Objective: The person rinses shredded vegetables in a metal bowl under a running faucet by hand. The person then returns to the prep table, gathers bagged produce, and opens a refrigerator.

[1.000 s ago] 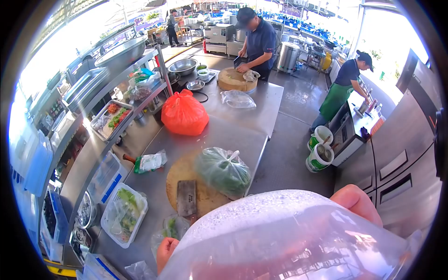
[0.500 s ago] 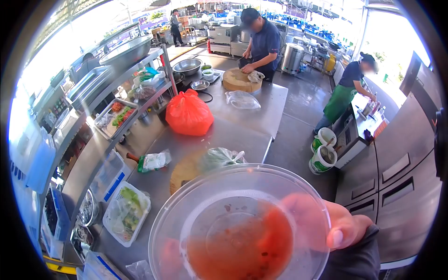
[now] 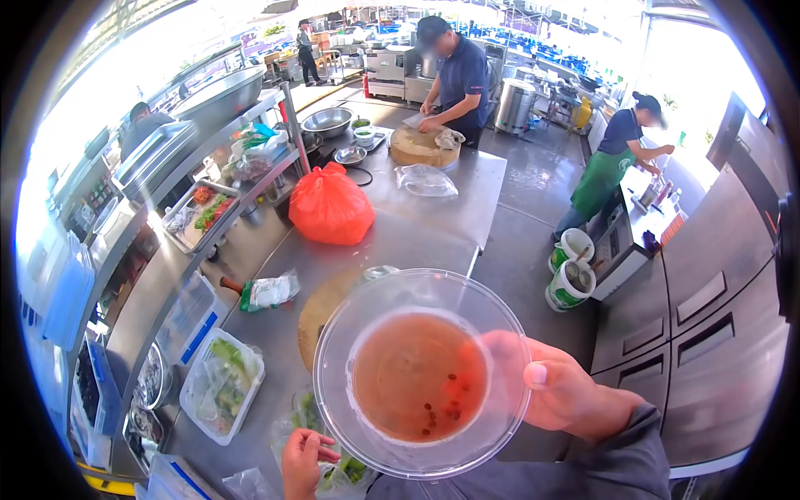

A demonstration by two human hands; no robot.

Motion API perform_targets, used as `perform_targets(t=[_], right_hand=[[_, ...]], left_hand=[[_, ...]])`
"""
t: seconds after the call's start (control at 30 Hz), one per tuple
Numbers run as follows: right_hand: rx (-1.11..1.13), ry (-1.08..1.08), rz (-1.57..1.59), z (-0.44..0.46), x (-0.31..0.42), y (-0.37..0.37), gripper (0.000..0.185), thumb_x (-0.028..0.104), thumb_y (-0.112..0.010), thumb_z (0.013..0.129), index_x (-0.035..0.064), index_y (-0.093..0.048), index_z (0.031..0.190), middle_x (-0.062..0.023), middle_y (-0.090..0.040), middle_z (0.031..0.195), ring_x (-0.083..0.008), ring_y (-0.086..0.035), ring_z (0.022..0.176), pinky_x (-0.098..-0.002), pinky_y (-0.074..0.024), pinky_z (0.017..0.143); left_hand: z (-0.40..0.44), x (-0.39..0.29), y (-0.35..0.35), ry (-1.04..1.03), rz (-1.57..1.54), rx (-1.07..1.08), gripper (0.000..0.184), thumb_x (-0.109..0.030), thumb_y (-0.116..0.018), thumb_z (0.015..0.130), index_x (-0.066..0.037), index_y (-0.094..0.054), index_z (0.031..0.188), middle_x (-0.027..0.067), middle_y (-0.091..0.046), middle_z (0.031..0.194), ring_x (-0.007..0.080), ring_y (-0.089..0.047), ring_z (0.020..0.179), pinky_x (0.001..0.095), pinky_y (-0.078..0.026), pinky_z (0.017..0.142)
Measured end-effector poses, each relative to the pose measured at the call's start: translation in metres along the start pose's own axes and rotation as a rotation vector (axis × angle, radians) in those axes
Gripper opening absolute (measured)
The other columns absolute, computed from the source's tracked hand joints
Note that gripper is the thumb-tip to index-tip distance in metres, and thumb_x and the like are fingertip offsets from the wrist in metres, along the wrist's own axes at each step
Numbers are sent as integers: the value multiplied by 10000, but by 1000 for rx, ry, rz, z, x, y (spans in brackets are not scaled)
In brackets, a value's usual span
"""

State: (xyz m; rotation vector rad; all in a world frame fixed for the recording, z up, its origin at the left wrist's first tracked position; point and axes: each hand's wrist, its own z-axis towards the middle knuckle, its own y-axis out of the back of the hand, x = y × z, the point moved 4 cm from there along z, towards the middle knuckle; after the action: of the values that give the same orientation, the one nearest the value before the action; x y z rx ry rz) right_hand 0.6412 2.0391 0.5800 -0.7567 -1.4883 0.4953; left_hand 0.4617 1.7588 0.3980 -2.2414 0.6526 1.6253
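My right hand (image 3: 575, 387) grips the rim of a clear round plastic tub (image 3: 329, 375), its thumb on the outside. Reddish-brown liquid (image 3: 408, 375) with several small dark specks lies in the tub, which is held up in front of me. My left hand (image 3: 307, 462) is low, left of the tub, fingers slightly bent and apart, with no held object visible. Beside and beneath that hand are clear plastic bags with green vegetables (image 3: 354, 469), partly hidden by the tub. A round wooden chopping board (image 3: 312, 321) on the steel table is partly covered by the tub.
A red plastic bag (image 3: 332, 204) and a white-green packet (image 3: 271, 292) lie on the table. A white basket (image 3: 221, 425) holds bagged greens. One co-worker (image 3: 458, 79) works at another chopping board (image 3: 417, 148); another (image 3: 612, 167) stands right, near white buckets (image 3: 569, 283).
The tub has moved away from the camera and looks smaller; its liquid and specks show more clearly. My left hand now shows beside the tub instead of as a blur through it.
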Motion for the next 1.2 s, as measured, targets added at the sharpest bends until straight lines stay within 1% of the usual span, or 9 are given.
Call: perform_targets(t=[0.1,0.2,0.33,0.6,0.83,0.93,1.03,1.1,1.2], right_hand=[[6,13,8,1,-1,3,643,315,-611,880,-19,-340,1358,-131,-465,1325,-218,-467,1223,-395,-373,1022],[-6,15,7,1,-2,5,644,319,-614,878,-20,-345,1354,-133,-468,1318,-219,-470,1219,-397,-376,1018],[-18,19,6,2,-3,7,637,314,-613,880,-22,-347,1351,-133,-470,1315,-222,-471,1216,-398,-376,1017],[-17,21,14,6,-4,10,633,306,-608,884,-28,-340,1351,-137,-459,1324,-227,-468,1220,-402,-374,1023],[-12,15,14,11,-3,8,645,310,-613,882,-35,-334,1350,-145,-457,1324,-226,-465,1224,-404,-372,1027],[-3,19,15,13,-1,5,656,314,-622,877,-35,-333,1351,-144,-458,1325,-226,-462,1227,-405,-365,1033],[3,21,12,14,0,4,667,321,-630,872,-33,-333,1353,-140,-459,1327,-228,-459,1231,-407,-355,1040],[-1,16,4,16,-2,6,671,326,-634,869,-29,-334,1354,-136,-458,1330,-229,-453,1237,-408,-348,1045],[-3,22,9,16,-3,6,667,325,-632,871,-26,-336,1355,-136,-457,1330,-227,-448,1241,-407,-347,1045]], left_hand=[[0,3,-2,-26,-58,-25,121,-124,-546,888,-24,-572,825,69,-612,696,151,-588,561,270,-459,504],[5,11,5,-49,1,-18,109,-116,-546,881,-31,-573,817,60,-610,701,138,-581,569,268,-469,509],[4,11,3,-18,-6,-28,98,-107,-544,874,-25,-571,827,54,-609,709,125,-571,573,266,-479,514],[7,10,0,0,-67,15,153,-154,-524,921,-9,-556,887,87,-612,741,184,-621,575,311,-545,499],[10,13,3,6,-70,12,166,-164,-521,927,-6,-550,887,87,-598,732,185,-615,569,318,-551,495],[10,11,2,6,-78,3,141,-142,-525,911,-10,-554,869,80,-596,724,178,-606,563,312,-541,499],[10,8,2,-4,-45,1,108,-115,-531,886,-21,-563,844,58,-589,708,144,-578,562,279,-499,501],[10,5,1,-3,-13,-39,89,-100,-536,867,-35,-570,817,32,-578,686,108,-536,558,245,-436,500],[8,-2,-4,4,-41,-55,95,-105,-538,869,-44,-573,805,13,-563,669,91,-505,553,230,-399,497]])
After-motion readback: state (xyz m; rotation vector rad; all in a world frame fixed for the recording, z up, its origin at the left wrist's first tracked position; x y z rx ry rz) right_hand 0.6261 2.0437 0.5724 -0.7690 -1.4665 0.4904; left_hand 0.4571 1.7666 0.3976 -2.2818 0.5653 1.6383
